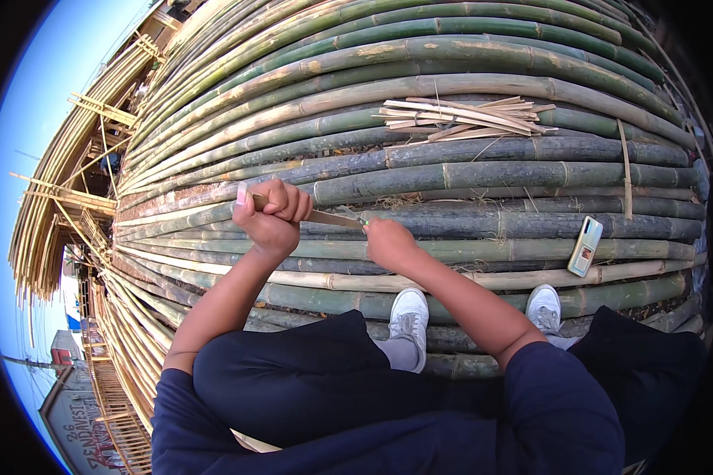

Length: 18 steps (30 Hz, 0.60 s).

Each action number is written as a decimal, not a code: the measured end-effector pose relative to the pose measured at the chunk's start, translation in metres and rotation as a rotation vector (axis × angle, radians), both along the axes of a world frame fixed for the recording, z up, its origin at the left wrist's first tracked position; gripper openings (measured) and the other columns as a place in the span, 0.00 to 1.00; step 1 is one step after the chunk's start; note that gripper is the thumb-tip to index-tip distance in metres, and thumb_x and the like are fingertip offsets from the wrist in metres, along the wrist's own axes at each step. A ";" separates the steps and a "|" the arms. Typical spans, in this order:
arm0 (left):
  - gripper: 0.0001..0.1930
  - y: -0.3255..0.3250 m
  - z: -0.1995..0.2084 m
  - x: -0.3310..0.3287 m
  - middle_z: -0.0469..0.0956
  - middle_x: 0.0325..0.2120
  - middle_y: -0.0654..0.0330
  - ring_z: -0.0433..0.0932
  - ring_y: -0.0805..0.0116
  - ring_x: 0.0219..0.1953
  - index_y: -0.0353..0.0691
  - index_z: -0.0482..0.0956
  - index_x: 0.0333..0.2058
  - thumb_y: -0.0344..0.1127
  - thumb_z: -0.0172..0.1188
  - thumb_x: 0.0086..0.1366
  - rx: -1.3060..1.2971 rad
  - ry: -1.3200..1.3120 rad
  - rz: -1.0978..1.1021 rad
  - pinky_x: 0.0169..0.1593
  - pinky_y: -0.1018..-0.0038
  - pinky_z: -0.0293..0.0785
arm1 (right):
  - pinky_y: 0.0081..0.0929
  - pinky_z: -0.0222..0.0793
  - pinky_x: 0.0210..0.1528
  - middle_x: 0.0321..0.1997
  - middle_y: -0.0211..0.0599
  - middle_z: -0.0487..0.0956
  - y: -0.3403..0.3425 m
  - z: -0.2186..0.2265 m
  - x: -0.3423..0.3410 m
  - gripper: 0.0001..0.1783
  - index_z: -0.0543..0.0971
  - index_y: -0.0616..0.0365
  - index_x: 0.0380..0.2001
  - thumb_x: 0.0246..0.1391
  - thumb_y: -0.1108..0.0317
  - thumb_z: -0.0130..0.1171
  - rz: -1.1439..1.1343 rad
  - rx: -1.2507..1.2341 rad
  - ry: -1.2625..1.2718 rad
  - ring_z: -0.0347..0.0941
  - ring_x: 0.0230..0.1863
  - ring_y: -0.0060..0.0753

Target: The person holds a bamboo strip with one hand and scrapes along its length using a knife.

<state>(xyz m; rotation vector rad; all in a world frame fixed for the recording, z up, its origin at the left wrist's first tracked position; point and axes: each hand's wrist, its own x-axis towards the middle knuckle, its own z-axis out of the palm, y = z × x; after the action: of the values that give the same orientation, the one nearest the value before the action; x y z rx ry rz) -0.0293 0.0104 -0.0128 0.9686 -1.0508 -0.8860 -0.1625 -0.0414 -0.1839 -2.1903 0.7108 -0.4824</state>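
Where dark trousers [293, 380] fill the space around six o'clock, the wearer's arms reach forward past them. The left hand [273, 215], near nine o'clock and close to the centre, is a closed fist around one end of a slim flat piece [334, 219]; the right hand [390, 244], just right of centre, curls its fingers at the other end. Whether the piece is a blade or a bamboo strip cannot be told. If its edge is sharp, a slipping grip could cut those bare fingers. White shoes [409, 323], at five and four o'clock, rest on round bamboo poles [459, 252]; should one roll, a foot could drop and jolt the hands. A phone [586, 241] at three o'clock lies across the poles, and a knock could send it sliding. Farther off, at one o'clock, a loose bundle of pale strips [471, 119] could scatter if the poles beneath shift. Farthest, between nine and ten, a raised stack of pale poles [71, 150] seems too distant to matter.
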 end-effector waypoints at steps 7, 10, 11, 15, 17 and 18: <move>0.27 0.005 0.001 0.003 0.45 0.06 0.70 0.41 0.75 0.09 0.49 0.50 0.12 0.64 0.37 0.55 -0.024 -0.013 -0.011 0.16 0.74 0.41 | 0.42 0.72 0.27 0.21 0.56 0.75 0.022 0.082 -0.015 0.13 0.68 0.69 0.27 0.59 0.68 0.43 -0.021 0.131 -0.073 0.75 0.26 0.55; 0.27 0.000 -0.001 -0.002 0.46 0.06 0.71 0.41 0.76 0.09 0.49 0.50 0.12 0.65 0.38 0.55 -0.028 -0.017 -0.029 0.16 0.75 0.40 | 0.45 0.71 0.28 0.21 0.58 0.75 0.019 0.021 -0.001 0.14 0.69 0.69 0.27 0.59 0.67 0.42 -0.077 0.149 -0.037 0.75 0.26 0.57; 0.27 0.000 0.000 -0.004 0.46 0.06 0.71 0.41 0.76 0.09 0.49 0.50 0.12 0.65 0.38 0.55 -0.020 -0.018 -0.022 0.16 0.75 0.40 | 0.45 0.70 0.29 0.21 0.59 0.74 0.012 -0.009 0.001 0.14 0.69 0.69 0.27 0.59 0.67 0.43 -0.063 0.136 -0.004 0.75 0.27 0.57; 0.29 0.004 0.000 -0.003 0.46 0.06 0.71 0.41 0.77 0.10 0.48 0.49 0.10 0.65 0.41 0.54 -0.014 -0.002 -0.039 0.16 0.76 0.40 | 0.47 0.69 0.32 0.22 0.61 0.74 -0.002 0.023 -0.006 0.14 0.70 0.70 0.27 0.58 0.67 0.43 0.015 0.182 0.008 0.74 0.28 0.59; 0.29 0.007 0.003 -0.001 0.46 0.06 0.71 0.41 0.77 0.10 0.48 0.49 0.11 0.65 0.40 0.55 -0.014 -0.005 -0.028 0.17 0.76 0.40 | 0.48 0.69 0.32 0.22 0.61 0.74 0.006 0.080 -0.017 0.14 0.71 0.71 0.28 0.58 0.67 0.44 0.011 0.193 -0.057 0.74 0.28 0.59; 0.29 0.005 0.003 -0.003 0.46 0.06 0.71 0.40 0.77 0.10 0.48 0.49 0.11 0.65 0.39 0.55 -0.016 -0.010 -0.009 0.17 0.76 0.40 | 0.48 0.69 0.33 0.22 0.61 0.74 0.008 0.095 -0.019 0.14 0.71 0.71 0.29 0.57 0.68 0.44 -0.006 0.195 -0.118 0.74 0.28 0.59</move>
<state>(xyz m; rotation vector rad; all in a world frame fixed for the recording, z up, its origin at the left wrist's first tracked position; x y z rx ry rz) -0.0323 0.0154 -0.0095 0.9562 -1.0704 -0.8797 -0.1819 -0.0336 -0.0889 -1.9618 0.6711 -0.5190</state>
